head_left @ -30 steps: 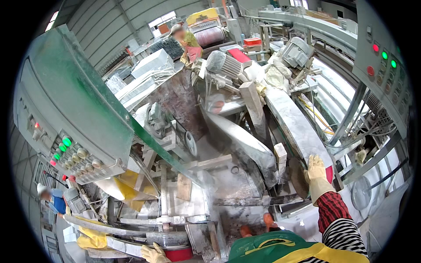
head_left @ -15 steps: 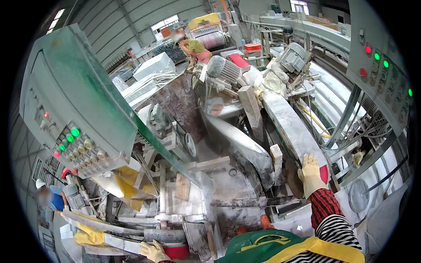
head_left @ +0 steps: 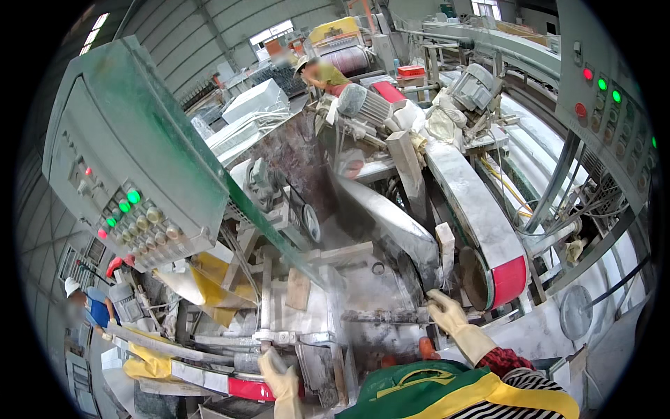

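Note:
My right hand [head_left: 459,328], in a cream rubber glove, reaches forward with its fingers stretched out, holding nothing. It is just left of the rounded near end of a long white belt [head_left: 466,195], whose red section [head_left: 508,281] wraps round that end. My left hand [head_left: 280,383], gloved alike, is raised with fingers extended beside a second belt [head_left: 201,377] at the lower left. This belt has a red section [head_left: 251,390], partly behind the left hand. No object shows in the left hand. A green and yellow apron [head_left: 419,387] covers my front.
Control cabinets with lit buttons stand at left [head_left: 139,153] and right [head_left: 607,105]. Dusty motors [head_left: 366,105] and a curved metal guard [head_left: 384,216] lie ahead. A person in a yellow-green top [head_left: 326,75] bends at the back; another in blue [head_left: 98,307] stands far left.
My right hand has left the belt's near end and moved left and down. My left hand has shifted right. More of both belts' red sections shows now. The view has shifted slightly.

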Action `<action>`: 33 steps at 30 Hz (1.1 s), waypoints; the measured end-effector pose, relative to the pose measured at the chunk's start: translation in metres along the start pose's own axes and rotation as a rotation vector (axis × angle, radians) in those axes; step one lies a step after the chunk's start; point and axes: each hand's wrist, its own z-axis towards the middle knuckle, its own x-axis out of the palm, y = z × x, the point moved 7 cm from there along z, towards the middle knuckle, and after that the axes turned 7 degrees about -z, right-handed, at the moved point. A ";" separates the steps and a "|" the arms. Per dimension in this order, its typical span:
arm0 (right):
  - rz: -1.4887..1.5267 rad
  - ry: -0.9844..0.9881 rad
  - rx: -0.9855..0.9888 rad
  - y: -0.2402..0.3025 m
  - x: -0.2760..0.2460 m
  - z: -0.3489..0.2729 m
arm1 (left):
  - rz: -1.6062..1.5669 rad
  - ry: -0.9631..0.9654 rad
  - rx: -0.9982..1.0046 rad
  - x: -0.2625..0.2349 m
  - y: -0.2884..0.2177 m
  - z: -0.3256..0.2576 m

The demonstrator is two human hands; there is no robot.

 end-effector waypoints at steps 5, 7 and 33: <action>0.712 0.671 0.280 0.080 0.119 -0.010 | -0.040 0.272 0.477 0.098 -0.146 0.012; 0.878 0.699 0.329 0.137 0.121 -0.021 | -0.059 0.393 0.568 0.130 -0.198 0.008; 0.891 -0.869 0.518 -0.152 -0.169 0.010 | 1.177 -0.135 -0.151 -0.080 0.113 0.001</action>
